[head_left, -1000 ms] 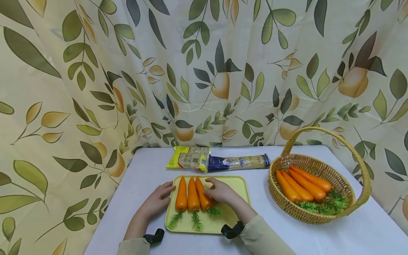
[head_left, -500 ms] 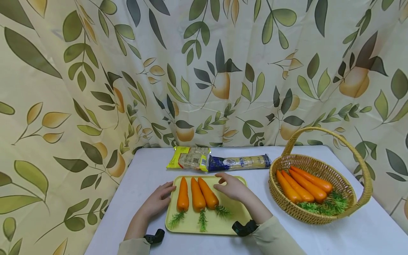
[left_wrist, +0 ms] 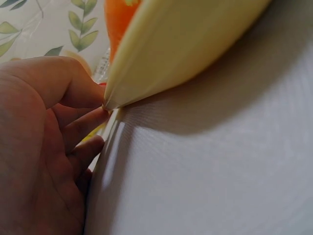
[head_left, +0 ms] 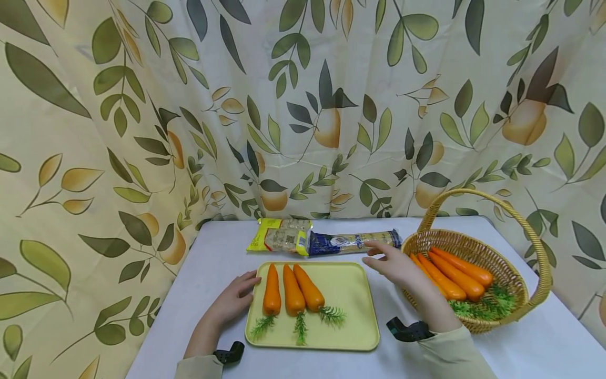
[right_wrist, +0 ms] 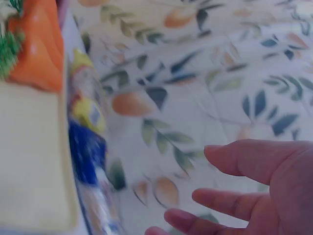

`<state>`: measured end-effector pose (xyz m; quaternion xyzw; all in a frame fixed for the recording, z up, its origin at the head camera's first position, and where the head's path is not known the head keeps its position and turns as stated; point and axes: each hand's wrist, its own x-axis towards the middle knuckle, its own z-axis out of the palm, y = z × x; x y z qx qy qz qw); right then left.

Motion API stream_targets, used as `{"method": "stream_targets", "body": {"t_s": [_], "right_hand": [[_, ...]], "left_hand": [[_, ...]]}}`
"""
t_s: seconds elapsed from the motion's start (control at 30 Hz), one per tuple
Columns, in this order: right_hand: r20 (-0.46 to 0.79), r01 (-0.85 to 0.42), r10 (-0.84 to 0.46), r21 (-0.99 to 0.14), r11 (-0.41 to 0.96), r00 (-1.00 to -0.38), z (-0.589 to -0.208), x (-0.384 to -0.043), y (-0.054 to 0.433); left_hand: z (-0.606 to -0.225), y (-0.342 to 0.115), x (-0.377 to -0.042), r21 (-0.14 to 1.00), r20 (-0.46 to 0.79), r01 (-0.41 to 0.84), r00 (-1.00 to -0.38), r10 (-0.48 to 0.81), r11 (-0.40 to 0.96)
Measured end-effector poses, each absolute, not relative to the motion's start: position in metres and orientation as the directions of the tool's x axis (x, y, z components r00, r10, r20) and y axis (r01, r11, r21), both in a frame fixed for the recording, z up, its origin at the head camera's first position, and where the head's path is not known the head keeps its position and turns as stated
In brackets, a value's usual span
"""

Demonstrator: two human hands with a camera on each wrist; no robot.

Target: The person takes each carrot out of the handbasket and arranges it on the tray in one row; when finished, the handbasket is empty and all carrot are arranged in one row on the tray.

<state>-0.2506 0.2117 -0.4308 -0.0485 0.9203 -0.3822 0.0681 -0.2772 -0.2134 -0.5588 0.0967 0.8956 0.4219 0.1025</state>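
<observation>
A pale yellow tray point(head_left: 350, 292) is laid on a white-covered table point(head_left: 284, 363), and three orange carrots point(head_left: 293, 292) are borne on the left half of the tray, their tips directed to its far edge and their feathery green tops point(head_left: 300, 327) to its near edge. The left-hand carrot is separated by a narrow gap from the middle one; the other two are placed side by side, with their thick ends close together. The tray's left rim is touched near the far corner by the left hand point(head_left: 234, 299), whose fingers are relaxed and only slightly bent, thumb and fingertips being set against the edge. The right hand point(head_left: 390, 263) is held just beyond the tray's far right corner, with thumb and fingers spread wide and nothing grasped. To the right of the tray, a wicker basket point(head_left: 506, 271) is partly covered by the right forearm point(head_left: 432, 297); more carrots point(head_left: 456, 276) and leafy greens point(head_left: 497, 305) are contained in it. Beyond the tray's far edge, a yellow packet point(head_left: 284, 235) and a long blue-ended packet point(head_left: 336, 243) are laid end to end. Behind the tray and packets, a leaf-patterned curtain point(head_left: 303, 147) is hung.
</observation>
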Motion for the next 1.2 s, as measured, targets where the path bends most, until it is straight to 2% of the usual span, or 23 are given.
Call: {"method": "stream_targets", "body": {"t_s": [0.23, 0.47, 0.77, 1.0, 1.2], "right_hand": [[-0.123, 0.052, -0.049, -0.703, 0.709, -0.991, -0.422, -0.245, 0.258], [-0.144, 0.078, -0.043, -0.732, 0.676, -0.989, -0.427, -0.241, 0.295], [-0.192, 0.116, -0.015, -0.654, 0.747, -0.981, -0.438, -0.236, 0.320], [-0.265, 0.181, -0.009, -0.680, 0.711, -0.964, -0.448, -0.233, 0.329], [-0.249, 0.110, -0.062, -0.621, 0.776, -0.967, -0.456, -0.236, 0.334]], "left_hand": [[-0.560, -0.214, -0.277, 0.781, -0.106, 0.077, -0.962, 0.252, 0.620], [-0.561, -0.214, -0.277, 0.782, -0.108, 0.067, -0.965, 0.241, 0.619], [-0.563, -0.215, -0.278, 0.773, -0.087, 0.092, -0.964, 0.249, 0.628], [-0.563, -0.214, -0.277, 0.774, -0.093, 0.087, -0.964, 0.249, 0.627], [-0.564, -0.213, -0.279, 0.773, -0.092, 0.087, -0.965, 0.246, 0.629]]}}
